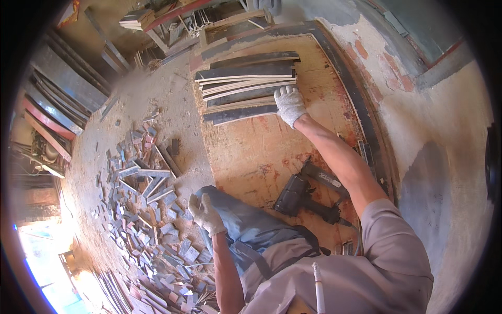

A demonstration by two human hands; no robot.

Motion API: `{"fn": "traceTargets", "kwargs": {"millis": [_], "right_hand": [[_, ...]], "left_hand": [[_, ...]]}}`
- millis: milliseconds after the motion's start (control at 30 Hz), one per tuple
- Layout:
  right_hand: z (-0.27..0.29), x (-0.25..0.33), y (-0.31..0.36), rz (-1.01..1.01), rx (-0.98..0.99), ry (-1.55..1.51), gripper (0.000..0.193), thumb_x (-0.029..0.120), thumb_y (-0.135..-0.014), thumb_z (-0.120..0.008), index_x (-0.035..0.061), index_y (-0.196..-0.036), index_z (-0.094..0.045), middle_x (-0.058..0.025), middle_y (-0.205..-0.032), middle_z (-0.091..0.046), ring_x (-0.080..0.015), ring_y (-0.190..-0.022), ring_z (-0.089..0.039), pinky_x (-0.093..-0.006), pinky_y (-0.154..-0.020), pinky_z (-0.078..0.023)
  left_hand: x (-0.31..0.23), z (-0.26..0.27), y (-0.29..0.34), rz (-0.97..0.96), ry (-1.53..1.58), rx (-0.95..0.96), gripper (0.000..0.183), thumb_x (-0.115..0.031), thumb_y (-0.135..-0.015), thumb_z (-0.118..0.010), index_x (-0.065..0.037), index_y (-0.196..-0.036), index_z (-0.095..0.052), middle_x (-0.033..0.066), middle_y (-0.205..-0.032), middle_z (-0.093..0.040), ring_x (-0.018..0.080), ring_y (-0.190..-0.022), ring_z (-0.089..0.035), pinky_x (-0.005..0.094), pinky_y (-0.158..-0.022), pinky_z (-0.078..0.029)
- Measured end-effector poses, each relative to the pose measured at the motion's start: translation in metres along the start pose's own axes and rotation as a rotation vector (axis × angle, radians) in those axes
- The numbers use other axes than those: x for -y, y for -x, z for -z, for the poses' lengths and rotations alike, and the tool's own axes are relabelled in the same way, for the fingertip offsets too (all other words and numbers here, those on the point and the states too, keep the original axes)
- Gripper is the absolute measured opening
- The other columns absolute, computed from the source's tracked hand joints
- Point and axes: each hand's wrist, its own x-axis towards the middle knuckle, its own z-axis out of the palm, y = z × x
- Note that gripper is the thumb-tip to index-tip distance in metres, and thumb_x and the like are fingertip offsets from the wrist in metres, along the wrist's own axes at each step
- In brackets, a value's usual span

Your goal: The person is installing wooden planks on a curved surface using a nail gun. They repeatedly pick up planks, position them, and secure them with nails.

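My right hand (289,106), in a pale work glove, reaches far forward to the right ends of a stack of plywood strips (251,78). Its fingers curl over the end of one dark-faced strip (243,111) near the front of the stack; the fingertips are partly hidden. The strips have black faces and light edges, and lie roughly side by side on a stained wooden work surface (240,152). My left hand (207,214), gloved too, hovers by my knee with thumb and fingers apart and nothing in it.
A black nail gun (295,194) with a hose lies on the work surface near my right forearm. Offcuts (151,209) are heaped on the floor at left. Long boards (65,78) lean at far left; a peeling wall (387,68) borders the right. A cigarette (318,288) shows at the lower edge.
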Motion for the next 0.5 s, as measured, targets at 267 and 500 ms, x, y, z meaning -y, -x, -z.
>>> {"fn": "traceTargets", "kwargs": {"millis": [267,500], "right_hand": [[-0.013,-0.004,0.121,0.207,-0.12,-0.472,0.029,0.027,-0.079,-0.078,0.0126,-0.102,-0.069,-0.0077,-0.105,-0.061,-0.0323,-0.105,-0.057,-0.044,-0.092,-0.047],[-0.033,0.005,0.179,0.016,-0.153,-0.551,0.06,0.021,-0.071,-0.085,0.0116,-0.126,-0.064,-0.0119,-0.117,-0.063,-0.0341,-0.114,-0.056,-0.0465,-0.099,-0.045]], "left_hand": [[-0.027,-0.037,-0.002,0.033,0.145,0.205,0.063,-0.024,-0.096,-0.072,0.001,-0.148,-0.045,0.0215,-0.135,-0.058,0.0267,-0.118,-0.062,0.0365,-0.098,-0.051],[0.009,-0.09,-0.018,0.043,-0.344,0.329,0.055,-0.024,-0.082,-0.081,-0.002,-0.13,-0.066,0.0188,-0.126,-0.068,0.0329,-0.117,-0.065,0.0377,-0.101,-0.05]]}}
